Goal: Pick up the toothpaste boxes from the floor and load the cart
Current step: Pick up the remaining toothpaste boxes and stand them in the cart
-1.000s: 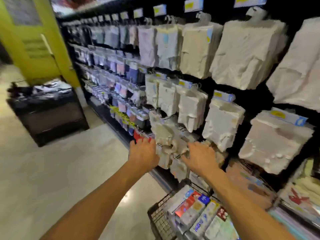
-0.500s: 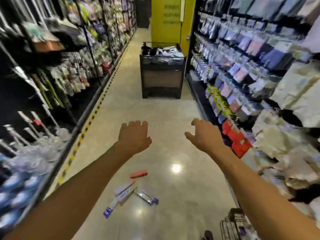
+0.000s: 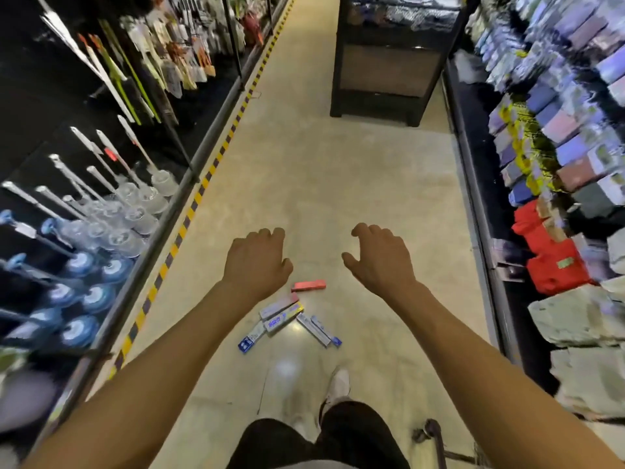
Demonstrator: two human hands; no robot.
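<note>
Several toothpaste boxes lie scattered on the aisle floor ahead of my feet: a pink box point(image 3: 308, 285) farthest away, a white and blue cluster point(image 3: 279, 314) in the middle, and a blue-ended pair point(image 3: 319, 330) to the right. My left hand point(image 3: 255, 260) hovers above and left of them, fingers loosely curled, holding nothing. Held out at the same height to the right, my right hand point(image 3: 380, 257) is empty too. Only a corner of the cart point(image 3: 436, 441) shows at the bottom right edge.
Shelves line both sides: brushes and plungers point(image 3: 111, 211) on the left, packaged clothing point(image 3: 554, 157) on the right. A dark display bin point(image 3: 389, 66) stands in the aisle farther ahead. A yellow-black striped line point(image 3: 189, 214) runs along the left shelf base. My shoe point(image 3: 338, 384) is below the boxes.
I have turned from the cart and right-hand shelf to face down the aisle. Both hands left the cart handle and now hang empty over the boxes, which appear closer.
</note>
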